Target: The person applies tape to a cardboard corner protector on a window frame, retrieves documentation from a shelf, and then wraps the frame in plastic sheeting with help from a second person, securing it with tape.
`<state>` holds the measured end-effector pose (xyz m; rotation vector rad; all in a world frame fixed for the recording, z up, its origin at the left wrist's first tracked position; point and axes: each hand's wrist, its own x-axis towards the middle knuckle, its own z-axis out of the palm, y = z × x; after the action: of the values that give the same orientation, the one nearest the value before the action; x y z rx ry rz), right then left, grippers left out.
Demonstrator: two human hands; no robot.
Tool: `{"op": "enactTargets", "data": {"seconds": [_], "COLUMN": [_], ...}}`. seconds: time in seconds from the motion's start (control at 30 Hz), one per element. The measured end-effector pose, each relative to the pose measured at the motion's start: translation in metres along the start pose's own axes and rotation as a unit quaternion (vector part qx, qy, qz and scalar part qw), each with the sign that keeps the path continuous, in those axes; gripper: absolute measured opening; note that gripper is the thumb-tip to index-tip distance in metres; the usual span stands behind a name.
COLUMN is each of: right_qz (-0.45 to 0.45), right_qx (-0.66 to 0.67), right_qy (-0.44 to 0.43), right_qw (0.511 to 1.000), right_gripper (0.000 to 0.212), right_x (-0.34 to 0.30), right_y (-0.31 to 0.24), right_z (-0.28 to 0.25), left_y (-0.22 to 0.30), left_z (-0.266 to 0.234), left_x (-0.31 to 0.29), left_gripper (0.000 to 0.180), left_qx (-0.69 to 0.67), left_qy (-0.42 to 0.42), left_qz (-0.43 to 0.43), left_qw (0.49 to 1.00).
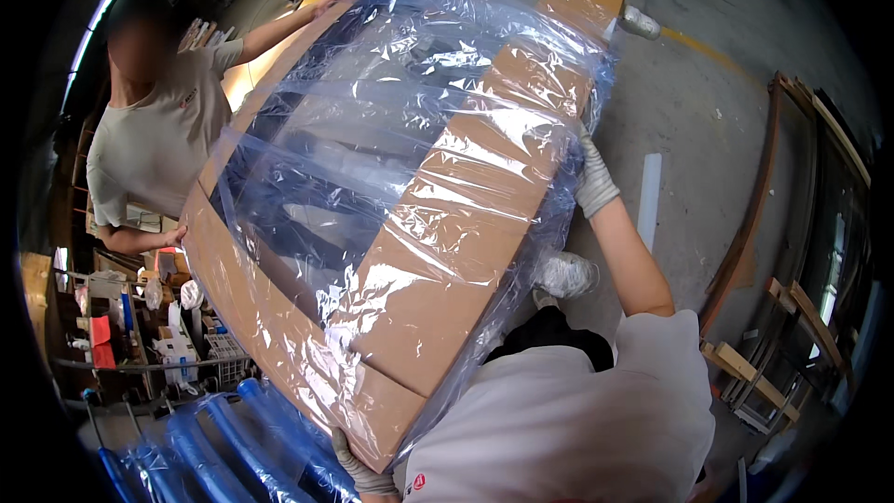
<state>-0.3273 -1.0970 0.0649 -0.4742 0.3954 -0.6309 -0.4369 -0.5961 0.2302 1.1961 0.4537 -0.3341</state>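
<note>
With two gloved hands I am grasping one large film-wrapped cardboard panel (452, 233), the left grip (358, 466) closing on its lower corner and the right grip (596, 177) on its right edge, fingers partly hidden. The panel is lying between me and one co-worker (154, 154), whose two bare hands are touching its far side, while two wrapped bundle ends (565, 274) are jutting out along its right edge. Beyond, the grey concrete floor (694, 149) is carrying one yellow line (703, 47) and one white strip (649, 196), with several blue film-covered tubes (200, 447) sitting lower left.
</note>
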Motion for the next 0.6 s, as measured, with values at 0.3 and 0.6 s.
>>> {"op": "enactTargets", "data": {"seconds": [0.3,0.6], "right_qz": [-0.024,0.033], "right_qx": [-0.153,0.011], "right_qy": [0.255,-0.014], "right_qw": [0.954,0.999], "right_gripper": [0.051,0.056], "right_x": [0.171,0.016], "right_y": [-0.078,-0.024], "right_z": [-0.051,0.021], "left_y": [-0.001,-0.006], "left_z": [-0.008,-0.006], "left_x": [0.003,0.004], "left_gripper": [0.074,0.071], "left_qx": [-0.015,-0.038], "left_qy": [0.069,0.105], "left_qz": [0.022,0.039], "left_qw": [0.997,0.993]}}
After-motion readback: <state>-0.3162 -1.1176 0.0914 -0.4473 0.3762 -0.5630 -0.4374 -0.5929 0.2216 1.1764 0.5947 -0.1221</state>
